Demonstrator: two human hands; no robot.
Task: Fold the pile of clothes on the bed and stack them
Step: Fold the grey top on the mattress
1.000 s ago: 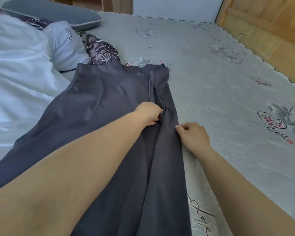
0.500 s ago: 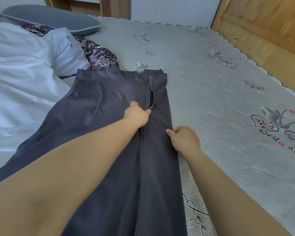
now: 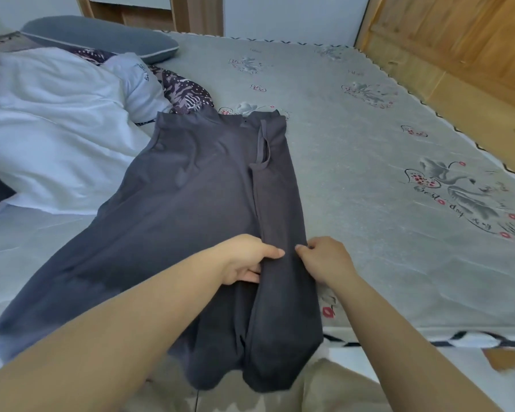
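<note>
A dark grey sleeveless garment [image 3: 191, 209] lies lengthwise on the bed, neck end far, hem hanging over the near edge. Its right side is folded inward as a long strip [image 3: 280, 203]. My left hand [image 3: 247, 260] grips the inner edge of that strip, fingers tucked under the fold and thumb on top. My right hand [image 3: 324, 260] pinches the strip's outer right edge. A white garment [image 3: 51, 123] and a patterned purple one [image 3: 185, 90] lie at the left.
A grey pillow [image 3: 101, 37] rests at the far left. The grey flowered mattress cover [image 3: 384, 162] spreads to the right. A wooden wall [image 3: 458, 40] borders the bed's right side. The bed's near edge [image 3: 428, 337] runs along the bottom.
Both hands have slid toward me along the folded strip, from near the armhole down toward the hem. The view has pulled back, showing the bed's near edge.
</note>
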